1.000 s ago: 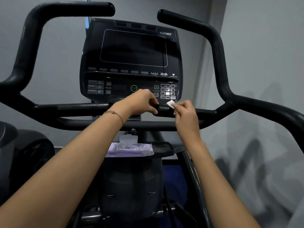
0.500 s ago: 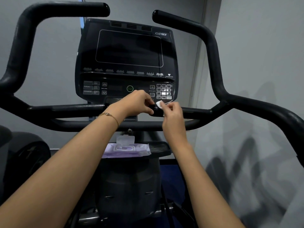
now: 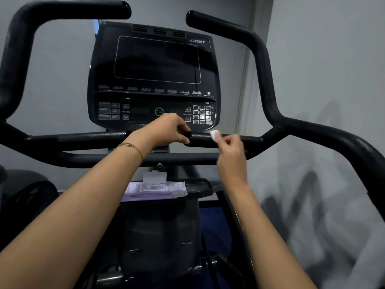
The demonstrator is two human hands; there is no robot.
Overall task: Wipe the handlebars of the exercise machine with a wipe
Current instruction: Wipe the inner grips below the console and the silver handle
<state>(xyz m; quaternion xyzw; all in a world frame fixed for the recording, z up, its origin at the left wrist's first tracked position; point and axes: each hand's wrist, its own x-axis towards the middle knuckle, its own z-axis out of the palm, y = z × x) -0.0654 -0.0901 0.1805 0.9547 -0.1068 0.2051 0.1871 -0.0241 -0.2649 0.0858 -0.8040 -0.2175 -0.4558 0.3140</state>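
The right hand (image 3: 229,151) had slid rightward along the upper crossbar (image 3: 83,137) of the handlebars (image 3: 268,80). Half a second before, it was pressed up against the left hand (image 3: 166,130); now a stretch of bare bar showed between them. Its grip still pinched the small white wipe (image 3: 214,134) at the fingertips, and the wipe lay against the top of the bar, just below the console (image 3: 156,76) keypad. The left hand had stayed put, its grip curled over the crossbar at a round black cap, a thin bracelet (image 3: 133,148) on the wrist. Nearer, the purple wipes pack (image 3: 154,189) lay unmoved on the tray (image 3: 200,185), its lid open.
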